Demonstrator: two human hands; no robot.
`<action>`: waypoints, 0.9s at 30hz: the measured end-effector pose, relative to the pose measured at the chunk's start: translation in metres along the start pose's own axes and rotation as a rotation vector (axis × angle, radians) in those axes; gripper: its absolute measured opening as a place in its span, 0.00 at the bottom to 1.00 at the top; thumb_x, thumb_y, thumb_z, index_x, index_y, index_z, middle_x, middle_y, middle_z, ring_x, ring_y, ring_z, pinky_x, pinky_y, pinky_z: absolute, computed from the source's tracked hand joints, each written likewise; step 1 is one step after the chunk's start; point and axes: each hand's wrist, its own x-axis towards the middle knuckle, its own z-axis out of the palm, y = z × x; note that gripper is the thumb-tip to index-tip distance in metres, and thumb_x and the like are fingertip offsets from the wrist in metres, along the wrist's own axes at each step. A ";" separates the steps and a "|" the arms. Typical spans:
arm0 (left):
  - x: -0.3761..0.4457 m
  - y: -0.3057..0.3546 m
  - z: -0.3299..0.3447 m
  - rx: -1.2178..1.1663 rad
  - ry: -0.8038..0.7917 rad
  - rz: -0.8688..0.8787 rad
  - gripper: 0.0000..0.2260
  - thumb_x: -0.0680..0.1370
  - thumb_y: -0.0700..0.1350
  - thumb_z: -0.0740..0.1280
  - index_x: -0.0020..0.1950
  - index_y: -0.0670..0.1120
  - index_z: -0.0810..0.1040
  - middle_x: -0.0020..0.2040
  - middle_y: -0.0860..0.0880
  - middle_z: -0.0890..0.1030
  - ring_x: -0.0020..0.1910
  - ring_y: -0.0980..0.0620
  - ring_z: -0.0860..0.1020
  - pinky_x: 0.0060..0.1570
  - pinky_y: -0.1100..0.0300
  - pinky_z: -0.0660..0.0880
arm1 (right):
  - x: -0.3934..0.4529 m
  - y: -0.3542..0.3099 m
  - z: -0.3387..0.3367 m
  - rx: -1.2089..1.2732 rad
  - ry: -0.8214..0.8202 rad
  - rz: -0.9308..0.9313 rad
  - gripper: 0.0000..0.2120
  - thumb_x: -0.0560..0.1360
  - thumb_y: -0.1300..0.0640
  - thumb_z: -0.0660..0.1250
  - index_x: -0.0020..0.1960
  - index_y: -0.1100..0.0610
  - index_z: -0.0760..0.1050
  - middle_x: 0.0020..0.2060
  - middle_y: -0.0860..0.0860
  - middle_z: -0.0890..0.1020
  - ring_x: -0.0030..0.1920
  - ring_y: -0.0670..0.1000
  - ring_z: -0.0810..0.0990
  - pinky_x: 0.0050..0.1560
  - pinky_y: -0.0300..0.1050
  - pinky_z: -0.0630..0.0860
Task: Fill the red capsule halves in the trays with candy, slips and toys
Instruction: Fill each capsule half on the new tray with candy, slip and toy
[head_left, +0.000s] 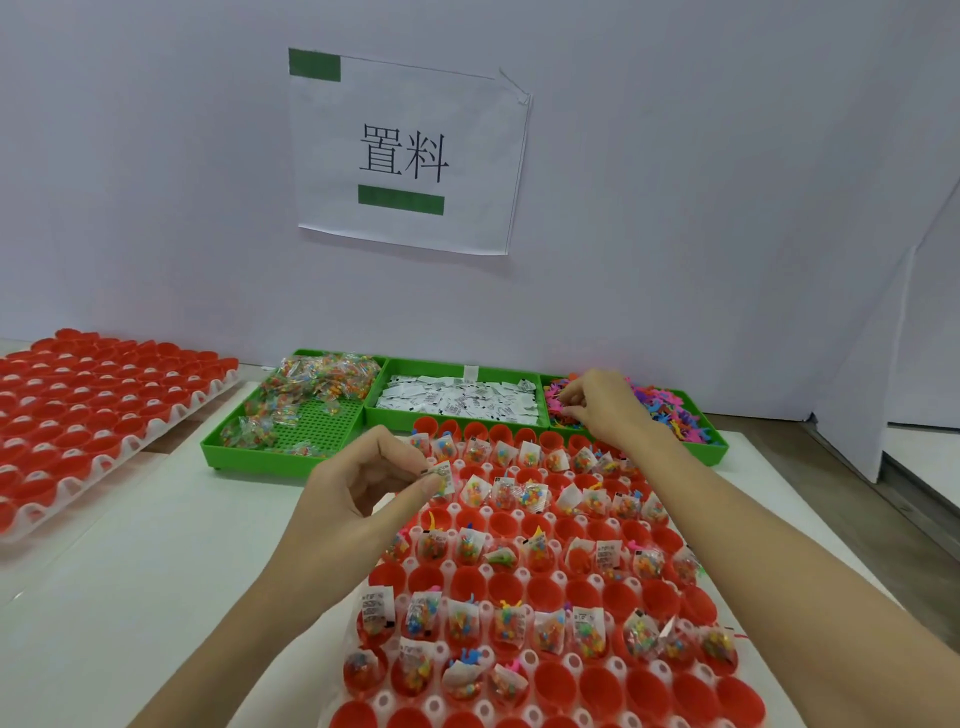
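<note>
The left hand (363, 483) is in the middle of the frame. Its thumb and first finger are pinched together on a small thing, maybe a slip or a little packet; it is too small to tell. It hangs just above the upper left corner of the near tray (524, 660) of red capsule halves (582, 592).

The right hand (605, 402) is higher up and to the right. Its fingers are curled down into the toy bin (696, 447), pinching at the small bright toys (670, 410). I cannot tell if they have one yet.

What could go wrong? The cups sit very close together, so the small thing could drop into a cup that is already full, or land between cups. The right arm lies across the tray. If it dips, it could knock out slips that stick up. The fingers could also grab too many toys at once.

Some rows in the tray are full and some are bare, so a cup could get skipped.

The candy bin (223, 441) and the slip bin (452, 421) touch the tray's far edge, so there is little room there. To the left of the tray the bench (156, 545) is bare white. Another tray of red halves (104, 410) sits at the far left of the frame, well apart. A wall (156, 208) with a paper sign (405, 150) stands close behind the bins.
</note>
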 end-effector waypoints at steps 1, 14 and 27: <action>0.000 0.000 -0.001 -0.006 0.000 0.006 0.05 0.74 0.40 0.75 0.43 0.45 0.79 0.43 0.46 0.82 0.43 0.50 0.82 0.46 0.66 0.78 | 0.003 0.000 0.001 -0.021 -0.013 -0.006 0.12 0.77 0.60 0.74 0.59 0.59 0.84 0.54 0.55 0.86 0.53 0.53 0.84 0.59 0.49 0.80; 0.001 0.001 0.000 -0.020 -0.007 0.014 0.06 0.74 0.38 0.75 0.44 0.41 0.78 0.43 0.47 0.82 0.42 0.51 0.82 0.46 0.66 0.78 | 0.015 -0.002 0.012 -0.105 -0.033 -0.001 0.07 0.75 0.62 0.75 0.44 0.67 0.83 0.41 0.60 0.85 0.41 0.54 0.83 0.48 0.49 0.81; -0.003 0.010 0.005 0.030 -0.044 -0.031 0.05 0.74 0.39 0.76 0.46 0.42 0.82 0.42 0.46 0.85 0.43 0.50 0.84 0.45 0.65 0.79 | -0.042 -0.017 -0.030 0.438 0.235 0.141 0.07 0.76 0.56 0.74 0.54 0.55 0.85 0.47 0.51 0.87 0.47 0.48 0.83 0.55 0.48 0.81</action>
